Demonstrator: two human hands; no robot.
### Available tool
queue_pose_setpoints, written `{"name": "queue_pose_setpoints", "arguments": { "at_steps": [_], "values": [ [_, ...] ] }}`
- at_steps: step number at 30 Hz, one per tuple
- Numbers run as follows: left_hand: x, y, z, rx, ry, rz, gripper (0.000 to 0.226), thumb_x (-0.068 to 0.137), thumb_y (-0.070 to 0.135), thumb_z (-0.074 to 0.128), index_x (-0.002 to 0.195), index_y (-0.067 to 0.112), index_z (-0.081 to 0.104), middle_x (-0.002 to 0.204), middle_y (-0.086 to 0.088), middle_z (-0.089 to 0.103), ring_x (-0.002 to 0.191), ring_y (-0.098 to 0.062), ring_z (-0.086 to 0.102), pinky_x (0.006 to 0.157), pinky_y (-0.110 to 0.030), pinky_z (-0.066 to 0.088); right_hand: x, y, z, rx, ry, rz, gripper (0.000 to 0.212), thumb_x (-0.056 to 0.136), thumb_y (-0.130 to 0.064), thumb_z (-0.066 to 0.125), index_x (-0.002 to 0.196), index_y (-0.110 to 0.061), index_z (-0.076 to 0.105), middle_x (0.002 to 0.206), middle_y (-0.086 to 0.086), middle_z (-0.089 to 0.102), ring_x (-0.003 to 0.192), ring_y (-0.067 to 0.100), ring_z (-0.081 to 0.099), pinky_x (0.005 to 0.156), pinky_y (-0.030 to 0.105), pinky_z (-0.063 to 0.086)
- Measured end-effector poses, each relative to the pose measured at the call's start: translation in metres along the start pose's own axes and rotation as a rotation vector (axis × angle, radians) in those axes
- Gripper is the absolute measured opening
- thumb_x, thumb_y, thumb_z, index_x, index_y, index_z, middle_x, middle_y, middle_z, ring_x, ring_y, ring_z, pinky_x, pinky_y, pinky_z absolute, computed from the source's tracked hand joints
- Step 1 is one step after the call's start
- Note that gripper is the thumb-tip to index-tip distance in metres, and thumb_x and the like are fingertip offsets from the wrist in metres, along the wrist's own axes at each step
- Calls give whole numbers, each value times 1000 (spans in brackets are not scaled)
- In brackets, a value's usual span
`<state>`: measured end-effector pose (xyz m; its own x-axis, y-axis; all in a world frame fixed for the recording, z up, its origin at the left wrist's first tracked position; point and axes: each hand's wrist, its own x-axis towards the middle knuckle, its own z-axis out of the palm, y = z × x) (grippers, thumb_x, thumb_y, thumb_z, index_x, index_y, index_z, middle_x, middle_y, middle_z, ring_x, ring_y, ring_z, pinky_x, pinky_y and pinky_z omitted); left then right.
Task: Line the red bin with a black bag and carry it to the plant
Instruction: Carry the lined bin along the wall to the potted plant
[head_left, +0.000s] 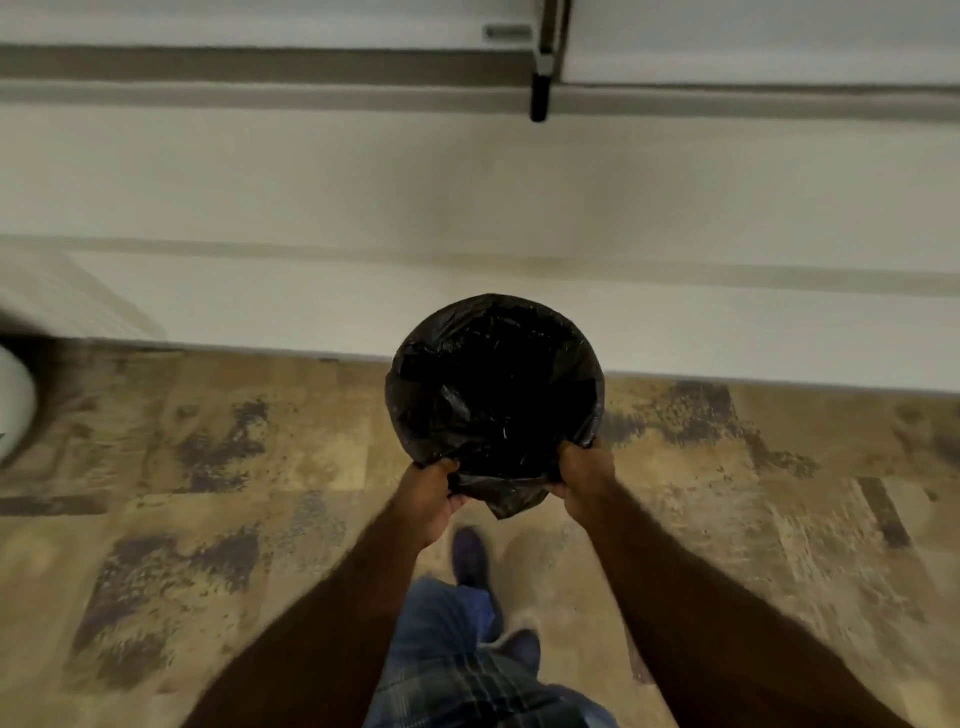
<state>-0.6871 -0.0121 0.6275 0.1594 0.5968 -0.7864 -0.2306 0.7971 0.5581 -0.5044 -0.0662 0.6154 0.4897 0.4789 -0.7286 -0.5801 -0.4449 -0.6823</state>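
Observation:
A round bin hangs in front of me, held up off the floor, and its black bag (493, 384) lines the inside and folds over the whole rim, so none of the bin's red shows. My left hand (431, 501) grips the near rim on the left side. My right hand (584, 480) grips the near rim on the right side. A loose flap of bag hangs between the two hands. No plant is in view.
A white wall (467, 208) with a baseboard runs across ahead, a grey ledge and a dark handle (540, 93) above it. The floor (208, 519) is mottled brown wood. A white rounded object (13, 405) sits at the left edge. My dark shoe (470, 556) steps forward below the bin.

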Motion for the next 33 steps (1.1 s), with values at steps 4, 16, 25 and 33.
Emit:
{"name": "queue_pose_setpoints", "arguments": {
  "at_steps": [4, 16, 25, 33],
  "values": [
    [-11, 31, -44, -64, 71, 53, 27, 96, -2, 45, 120, 8, 52, 99, -10, 65, 87, -24, 63, 60, -34, 53, -20, 2, 56, -82, -93, -4, 39, 94, -19, 62, 132, -17, 52, 127, 13, 65, 101, 35, 67, 66, 46, 62],
    [8, 135, -215, -212, 196, 146, 34, 98, 2, 42, 130, 6, 50, 116, -16, 64, 97, -31, 62, 66, -37, 52, -48, 49, 273, -269, -317, 3, 35, 96, -18, 58, 130, -23, 53, 126, 8, 65, 95, 26, 66, 74, 46, 59],
    [54, 250, -365, -334, 305, 168, 30, 97, 2, 43, 124, 12, 54, 104, -11, 68, 92, -26, 65, 64, -35, 54, -47, 105, 480, -390, -345, 13, 42, 94, -8, 56, 134, -20, 52, 126, 13, 66, 107, 34, 67, 78, 55, 60],
    [83, 317, -466, -412, 415, 214, 34, 97, 1, 42, 128, 9, 53, 118, -18, 65, 104, -34, 64, 74, -40, 57, -54, 144, 617, -444, -437, 45, 41, 91, -3, 57, 125, -25, 51, 111, 8, 67, 87, 24, 69, 53, 36, 59]
  ]
}}
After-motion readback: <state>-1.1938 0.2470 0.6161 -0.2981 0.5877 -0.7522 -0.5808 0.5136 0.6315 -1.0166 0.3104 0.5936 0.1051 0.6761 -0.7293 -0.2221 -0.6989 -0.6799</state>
